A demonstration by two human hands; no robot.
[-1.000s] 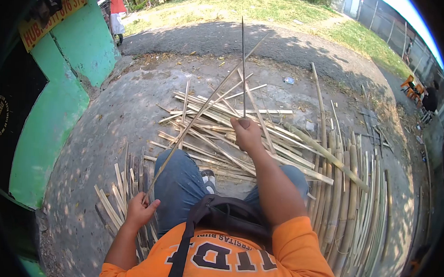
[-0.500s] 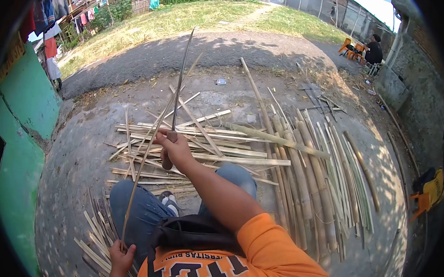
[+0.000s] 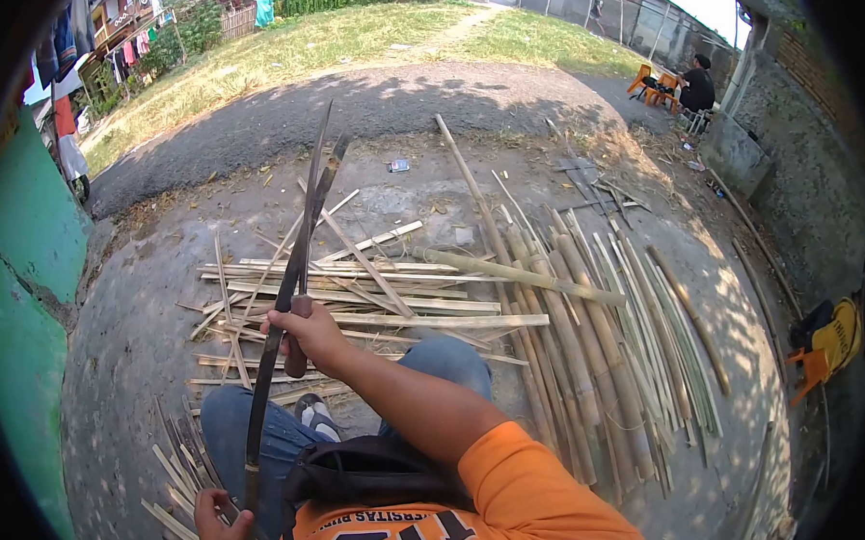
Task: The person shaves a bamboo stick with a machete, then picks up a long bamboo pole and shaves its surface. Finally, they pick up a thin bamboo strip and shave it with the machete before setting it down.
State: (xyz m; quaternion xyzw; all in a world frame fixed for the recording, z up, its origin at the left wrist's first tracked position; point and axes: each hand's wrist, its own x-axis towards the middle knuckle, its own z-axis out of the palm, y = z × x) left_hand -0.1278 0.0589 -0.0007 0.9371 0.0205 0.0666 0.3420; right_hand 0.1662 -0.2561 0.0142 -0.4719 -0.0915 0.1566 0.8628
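My right hand (image 3: 306, 338) is closed around the wooden handle of a long machete (image 3: 304, 264), whose blade points up and away from me. Its thumb and fingertips also touch a long dark bamboo strip (image 3: 280, 326), which slants across the blade. At the bottom left, my left hand (image 3: 221, 521) is beside the strip's lower end, thumb and forefinger apart. Split bamboo pieces (image 3: 450, 319) lie crosswise on the ground beyond my knees. To the right are long bamboo poles (image 3: 582, 373) and thin strips.
More slats (image 3: 177, 486) lie by my left knee. A green wall (image 3: 24, 329) stands on the left, a grey wall (image 3: 813, 180) on the right. A person in black (image 3: 697, 86) sits near orange chairs at the back right. A yellow bag (image 3: 835, 336) is at the right.
The strip has turned from its narrow pale edge to its broad dark face and now crosses the machete. My left hand has parted its fingers. The view has shifted slightly right.
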